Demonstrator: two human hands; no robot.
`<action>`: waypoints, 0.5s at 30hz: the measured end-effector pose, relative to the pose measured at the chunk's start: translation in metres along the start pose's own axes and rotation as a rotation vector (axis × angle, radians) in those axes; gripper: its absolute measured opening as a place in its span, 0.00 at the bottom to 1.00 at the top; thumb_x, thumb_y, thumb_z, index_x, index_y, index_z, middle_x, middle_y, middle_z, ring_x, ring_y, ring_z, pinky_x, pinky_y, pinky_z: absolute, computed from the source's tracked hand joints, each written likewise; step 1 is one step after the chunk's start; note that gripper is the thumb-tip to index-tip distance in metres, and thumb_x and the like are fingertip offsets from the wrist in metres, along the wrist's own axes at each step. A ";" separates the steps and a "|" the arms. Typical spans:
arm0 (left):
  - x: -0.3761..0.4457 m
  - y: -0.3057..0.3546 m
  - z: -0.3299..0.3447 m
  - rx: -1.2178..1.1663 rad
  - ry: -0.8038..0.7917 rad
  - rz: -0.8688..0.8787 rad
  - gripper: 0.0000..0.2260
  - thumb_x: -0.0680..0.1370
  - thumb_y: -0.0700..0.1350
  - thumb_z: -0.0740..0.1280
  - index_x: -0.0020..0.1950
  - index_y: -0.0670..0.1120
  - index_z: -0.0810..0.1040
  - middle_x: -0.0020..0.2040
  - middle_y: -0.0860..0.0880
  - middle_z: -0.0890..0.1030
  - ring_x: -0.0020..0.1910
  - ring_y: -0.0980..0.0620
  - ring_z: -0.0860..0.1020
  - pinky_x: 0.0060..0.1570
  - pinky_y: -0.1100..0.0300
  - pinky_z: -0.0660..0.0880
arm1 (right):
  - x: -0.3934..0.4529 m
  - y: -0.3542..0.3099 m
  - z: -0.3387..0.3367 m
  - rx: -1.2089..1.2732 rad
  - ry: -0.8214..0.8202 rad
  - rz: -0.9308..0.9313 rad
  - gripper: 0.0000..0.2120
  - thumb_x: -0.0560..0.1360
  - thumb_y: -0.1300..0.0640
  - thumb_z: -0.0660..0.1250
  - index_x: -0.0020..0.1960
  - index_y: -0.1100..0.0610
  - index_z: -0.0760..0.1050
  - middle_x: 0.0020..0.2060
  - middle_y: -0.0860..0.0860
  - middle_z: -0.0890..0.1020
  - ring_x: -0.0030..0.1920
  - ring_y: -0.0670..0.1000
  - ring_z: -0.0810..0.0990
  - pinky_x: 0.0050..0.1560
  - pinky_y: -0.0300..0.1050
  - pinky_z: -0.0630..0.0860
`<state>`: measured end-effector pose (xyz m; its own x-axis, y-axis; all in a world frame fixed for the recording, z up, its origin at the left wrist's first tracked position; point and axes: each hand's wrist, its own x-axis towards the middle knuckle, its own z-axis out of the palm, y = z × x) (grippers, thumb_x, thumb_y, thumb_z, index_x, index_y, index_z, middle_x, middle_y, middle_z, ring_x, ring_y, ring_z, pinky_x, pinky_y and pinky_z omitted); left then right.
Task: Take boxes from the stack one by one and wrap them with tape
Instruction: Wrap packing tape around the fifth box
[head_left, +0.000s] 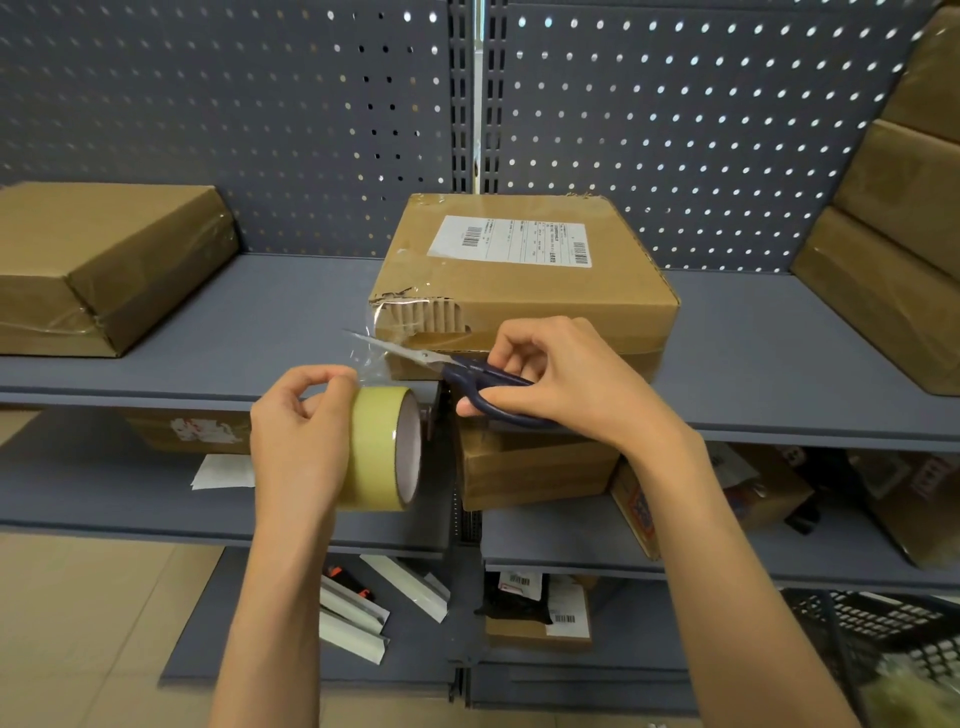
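Note:
A brown cardboard box (524, 291) with a white shipping label lies on the grey shelf (280, 322) in the middle, its front left corner torn. My left hand (301, 431) grips a roll of clear tape (382, 447) just below and in front of that corner. A strip of clear tape (371, 353) runs from the roll up to the box. My right hand (561, 379) holds dark blue scissors (467, 376), whose blades point left and lie across the tape strip.
A taped box (104, 265) lies at the left of the shelf. A stack of brown boxes (893, 218) leans at the right. Lower shelves hold more boxes (530, 467), papers and white strips. A black crate (883, 644) stands at the bottom right.

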<state>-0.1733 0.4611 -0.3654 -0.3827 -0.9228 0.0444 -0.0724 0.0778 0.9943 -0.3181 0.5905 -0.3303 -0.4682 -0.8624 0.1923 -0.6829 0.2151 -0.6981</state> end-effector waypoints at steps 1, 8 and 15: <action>0.001 0.001 -0.001 -0.019 0.009 -0.008 0.07 0.77 0.44 0.66 0.40 0.53 0.78 0.33 0.50 0.74 0.37 0.51 0.72 0.41 0.55 0.68 | 0.000 -0.002 0.001 0.019 0.020 -0.016 0.19 0.62 0.46 0.79 0.41 0.59 0.79 0.32 0.47 0.81 0.31 0.43 0.74 0.32 0.37 0.71; -0.004 0.005 -0.002 -0.014 -0.014 -0.001 0.08 0.77 0.43 0.66 0.39 0.52 0.79 0.34 0.47 0.73 0.36 0.52 0.70 0.40 0.56 0.67 | -0.001 -0.016 -0.009 0.154 0.312 -0.062 0.15 0.64 0.48 0.77 0.42 0.55 0.77 0.34 0.45 0.80 0.33 0.41 0.77 0.32 0.33 0.72; -0.013 0.012 0.006 -0.018 -0.101 0.012 0.11 0.76 0.41 0.65 0.34 0.51 0.77 0.31 0.50 0.74 0.33 0.53 0.70 0.38 0.57 0.66 | -0.008 0.002 -0.034 0.098 0.798 0.077 0.14 0.70 0.48 0.75 0.44 0.55 0.74 0.34 0.41 0.76 0.31 0.34 0.73 0.33 0.28 0.68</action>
<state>-0.1746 0.4760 -0.3543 -0.4741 -0.8792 0.0477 -0.0511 0.0815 0.9954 -0.3353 0.6132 -0.3098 -0.7962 -0.2521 0.5501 -0.5978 0.1874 -0.7794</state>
